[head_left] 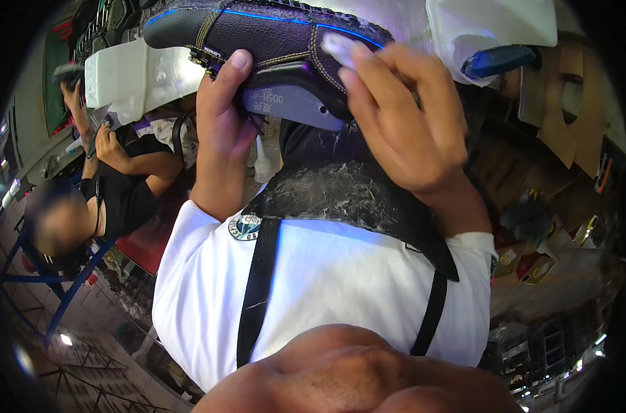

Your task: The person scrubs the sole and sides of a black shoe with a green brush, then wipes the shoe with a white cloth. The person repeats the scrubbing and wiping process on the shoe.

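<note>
A black leather shoe upper (268, 38) with yellow stitching and a thin blue line along its edge is stretched over a grey-blue shoe last (295, 107). My left hand (223, 103) grips it at the near side, thumb lying by the laced part. In the fingers of my right hand (412, 113) is a small white wad (340, 49), pinched and held at the heel side of the upper. Whether it is cloth or foam I cannot make out. A cord (206, 34) is laced across the upper's front.
White plastic containers stand left (117, 76) and right (492, 24); a blue-handled brush (499, 62) rests at the right one. At left a co-worker (123, 186) handles a small item. A white squeeze bottle (261, 165) is below my left wrist. Cardboard (564, 103) stands at right.
</note>
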### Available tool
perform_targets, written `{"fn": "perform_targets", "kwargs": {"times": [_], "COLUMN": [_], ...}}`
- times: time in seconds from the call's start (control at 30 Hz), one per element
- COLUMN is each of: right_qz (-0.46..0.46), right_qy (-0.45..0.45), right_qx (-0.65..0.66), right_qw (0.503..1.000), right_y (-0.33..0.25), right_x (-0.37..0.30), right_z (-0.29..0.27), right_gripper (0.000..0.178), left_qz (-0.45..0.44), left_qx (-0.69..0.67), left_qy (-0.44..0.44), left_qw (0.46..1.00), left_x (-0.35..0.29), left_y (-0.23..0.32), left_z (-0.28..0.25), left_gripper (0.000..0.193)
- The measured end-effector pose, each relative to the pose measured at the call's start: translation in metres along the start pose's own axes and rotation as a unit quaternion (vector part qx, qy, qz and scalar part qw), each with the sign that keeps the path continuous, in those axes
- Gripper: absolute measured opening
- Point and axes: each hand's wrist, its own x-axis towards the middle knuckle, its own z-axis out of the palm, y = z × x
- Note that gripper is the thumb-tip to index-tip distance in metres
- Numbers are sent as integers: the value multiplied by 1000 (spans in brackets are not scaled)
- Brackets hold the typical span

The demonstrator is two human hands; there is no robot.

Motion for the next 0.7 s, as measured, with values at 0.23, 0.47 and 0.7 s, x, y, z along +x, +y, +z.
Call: {"fn": "perform_targets", "kwargs": {"times": [0.23, 0.47, 0.7], "right_qz": [73, 172, 259], "right_qy": [-65, -75, 8], "right_qx": [-28, 25, 24], "right_qw": [995, 982, 965], "right_y": [-11, 2, 14], "right_x": [-10, -27, -65], "right_z": [-14, -45, -96], "right_gripper": [31, 29, 30], "left_qz": [20, 113, 369], "left_qx": [20, 58, 296], "left_qy": [12, -4, -122], "left_qw": [1000, 992, 872], "left_x": [-3, 30, 164], "left_y": [3, 25, 50], "left_z": [3, 1, 24], "left_gripper": [45, 59, 68]}}
